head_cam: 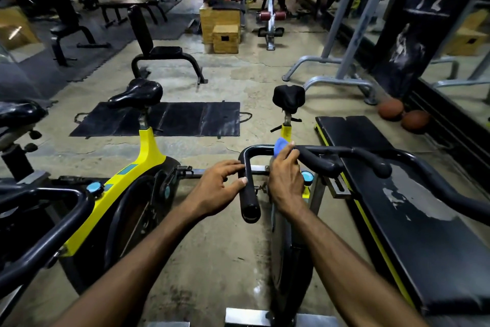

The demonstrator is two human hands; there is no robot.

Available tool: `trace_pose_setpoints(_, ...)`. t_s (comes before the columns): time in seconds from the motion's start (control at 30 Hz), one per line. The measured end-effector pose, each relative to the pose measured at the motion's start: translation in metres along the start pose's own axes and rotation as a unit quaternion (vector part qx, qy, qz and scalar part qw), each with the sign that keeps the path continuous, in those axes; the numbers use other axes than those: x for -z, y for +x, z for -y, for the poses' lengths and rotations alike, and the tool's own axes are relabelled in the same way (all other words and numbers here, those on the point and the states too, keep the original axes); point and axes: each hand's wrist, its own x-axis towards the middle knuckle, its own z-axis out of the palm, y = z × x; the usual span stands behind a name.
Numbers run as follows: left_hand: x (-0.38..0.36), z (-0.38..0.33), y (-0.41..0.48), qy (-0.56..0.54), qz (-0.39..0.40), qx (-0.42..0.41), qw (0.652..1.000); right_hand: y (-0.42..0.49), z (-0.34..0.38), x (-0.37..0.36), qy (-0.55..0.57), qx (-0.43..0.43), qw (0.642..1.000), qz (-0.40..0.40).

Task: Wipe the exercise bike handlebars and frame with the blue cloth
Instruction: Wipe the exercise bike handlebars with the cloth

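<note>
A single wide-angle camera sits on the person's head and looks forward and down. The handlebars [249,202] lie close beneath it, near the middle. Beyond them the saddle [289,98] and gym floor [225,72] stretch away, with straight lines bowing toward the edges.

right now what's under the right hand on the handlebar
A blue cloth, held against the black handlebar by the right hand. Only its top edge shows above the fingers; the rest, and the bar beneath it, are covered.
</note>
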Motion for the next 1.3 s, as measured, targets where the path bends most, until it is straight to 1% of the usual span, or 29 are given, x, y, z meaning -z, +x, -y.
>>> trace_pose_setpoints(0.07,0.001,0.002,0.001,0.007,0.007,-0.004,1.000,0.008,0.007,0.000,0.036,-0.034,0.998,0.029)
trace_pose_setpoints(0.1,0.002,0.003,0.002,0.011,0.008,-0.008,1.000,0.011,0.008,0.001,0.072,-0.030,0.996,0.043)
trace_pose_setpoints(0.13,0.002,0.003,0.001,0.014,0.009,-0.010,1.000,0.012,0.008,0.002,0.112,-0.008,0.992,0.056)
trace_pose_setpoints(0.2,0.001,0.004,0.001,0.011,0.004,-0.013,1.000,0.008,0.002,0.002,0.189,0.075,0.976,0.077)
trace_pose_setpoints(0.23,0.001,0.005,0.000,0.009,0.001,-0.014,1.000,0.004,-0.001,0.003,0.213,0.102,0.970,0.065)
trace_pose_setpoints(0.27,0.000,0.006,0.000,0.009,0.001,-0.013,1.000,0.000,-0.003,0.004,0.214,0.104,0.971,0.023)
trace_pose_setpoints(0.3,0.000,0.007,0.000,0.010,0.003,-0.012,1.000,-0.001,-0.004,0.003,0.194,0.086,0.977,-0.036)
trace_pose_setpoints(0.33,0.000,0.008,0.000,0.010,0.004,-0.009,1.000,0.000,-0.003,0.005,0.161,0.052,0.983,-0.078)
trace_pose_setpoints(0.37,-0.001,0.009,0.000,0.009,0.005,-0.006,1.000,0.004,-0.001,0.006,0.130,0.019,0.987,-0.091)
trace_pose_setpoints(0.43,0.000,0.009,-0.002,0.005,0.005,-0.001,1.000,0.011,0.002,0.004,0.097,-0.027,0.993,-0.061)
trace_pose_setpoints(0.5,-0.001,0.008,-0.004,0.008,0.002,-0.002,1.000,0.013,0.009,0.001,0.137,-0.025,0.990,-0.009)
trace_pose_setpoints(0.57,-0.002,0.006,-0.006,0.005,-0.006,0.002,1.000,0.013,0.020,0.003,0.199,-0.014,0.980,0.030)
trace_pose_setpoints(0.6,-0.003,0.005,-0.007,0.003,-0.011,0.004,1.000,0.013,0.023,0.005,0.233,-0.003,0.971,0.049)
trace_pose_setpoints(0.67,-0.003,0.003,-0.012,-0.005,-0.017,0.009,1.000,0.018,0.022,0.011,0.282,0.060,0.953,0.094)
trace_pose_setpoints(0.7,-0.002,0.002,-0.014,-0.009,-0.018,0.012,1.000,0.022,0.016,0.013,0.301,0.082,0.945,0.103)
trace_pose_setpoints(0.73,-0.001,0.001,-0.017,-0.012,-0.017,0.013,1.000,0.027,0.010,0.016,0.312,0.086,0.942,0.087)
trace_pose_setpoints(0.8,0.001,-0.002,-0.022,-0.010,-0.013,0.013,1.000,0.030,0.001,0.021,0.248,0.053,0.967,0.009)
trace_pose_setpoints(0.83,0.002,-0.004,-0.024,-0.012,-0.013,0.011,1.000,0.027,0.001,0.023,0.201,0.029,0.979,-0.005)
trace_pose_setpoints(0.87,0.003,-0.006,-0.027,-0.018,-0.014,0.008,1.000,0.024,0.004,0.024,0.170,0.014,0.985,0.008)
trace_pose_setpoints(0.93,0.004,-0.011,-0.033,-0.035,-0.015,0.004,0.999,0.020,0.014,0.021,0.157,0.022,0.986,0.059)
trace_pose_setpoints(1.0,0.004,-0.017,-0.038,-0.047,-0.021,0.001,0.999,0.025,0.025,0.022,0.188,0.068,0.973,0.115)
trace_pose_setpoints(1.07,0.003,-0.021,-0.042,-0.058,-0.025,0.006,0.998,0.035,0.027,0.030,0.253,0.103,0.946,0.177)
trace_pose_setpoints(1.1,0.003,-0.023,-0.044,-0.064,-0.025,0.013,0.998,0.039,0.026,0.036,0.312,0.099,0.919,0.218)
trace_pose_setpoints(1.13,0.003,-0.025,-0.046,-0.072,-0.025,0.019,0.997,0.042,0.023,0.040,0.374,0.092,0.885,0.262)
trace_pose_setpoints(1.17,0.003,-0.026,-0.048,-0.082,-0.026,0.025,0.996,0.042,0.018,0.042,0.416,0.080,0.861,0.281)
trace_pose_setpoints(1.2,0.003,-0.029,-0.049,-0.092,-0.026,0.028,0.995,0.040,0.011,0.044,0.416,0.072,0.868,0.261)
trace_pose_setpoints(1.23,0.003,-0.032,-0.050,-0.099,-0.025,0.031,0.994,0.036,0.007,0.044,0.362,0.062,0.907,0.204)
trace_pose_setpoints(1.27,0.003,-0.034,-0.050,-0.104,-0.021,0.031,0.994,0.031,0.003,0.042,0.270,0.041,0.954,0.127)
trace_pose_setpoints(1.3,0.003,-0.035,-0.050,-0.106,-0.015,0.032,0.994,0.027,0.002,0.040,0.183,0.017,0.981,0.067)
